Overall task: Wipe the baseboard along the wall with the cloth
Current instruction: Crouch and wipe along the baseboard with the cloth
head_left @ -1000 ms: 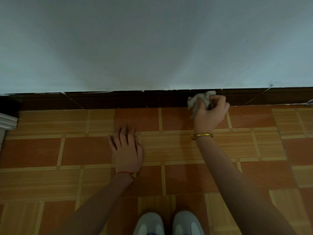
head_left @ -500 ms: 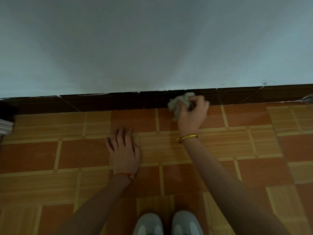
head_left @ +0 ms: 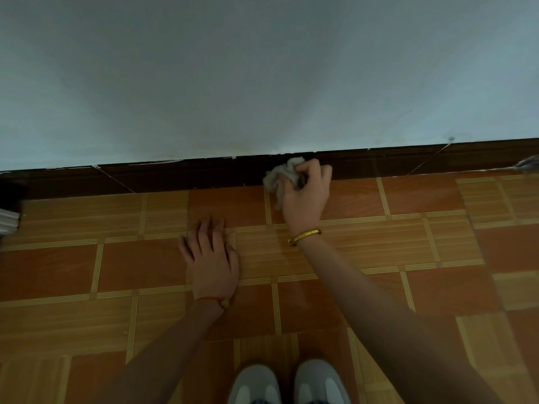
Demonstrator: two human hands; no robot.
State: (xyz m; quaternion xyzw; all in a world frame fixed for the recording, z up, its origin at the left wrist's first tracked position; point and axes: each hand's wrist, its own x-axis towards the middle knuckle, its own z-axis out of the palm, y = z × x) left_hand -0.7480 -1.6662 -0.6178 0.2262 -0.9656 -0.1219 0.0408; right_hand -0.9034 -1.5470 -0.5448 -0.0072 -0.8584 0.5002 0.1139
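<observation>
A dark brown baseboard (head_left: 180, 176) runs along the foot of the pale wall, across the whole view. My right hand (head_left: 304, 196) grips a crumpled whitish cloth (head_left: 281, 176) and holds it against the baseboard near the middle. A yellow bangle circles that wrist. My left hand (head_left: 211, 258) rests flat on the tiled floor, fingers spread toward the wall, a red string on its wrist.
The floor (head_left: 408, 234) is orange and wood-pattern tiles with striped joints. A white moulded edge (head_left: 8, 221) juts in at the far left by the baseboard. Two grey-white shoes (head_left: 287, 383) show at the bottom edge. A pale object (head_left: 529, 163) lies at the far right.
My right hand has slid the cloth leftward along the baseboard. My left hand has stayed planted on the floor.
</observation>
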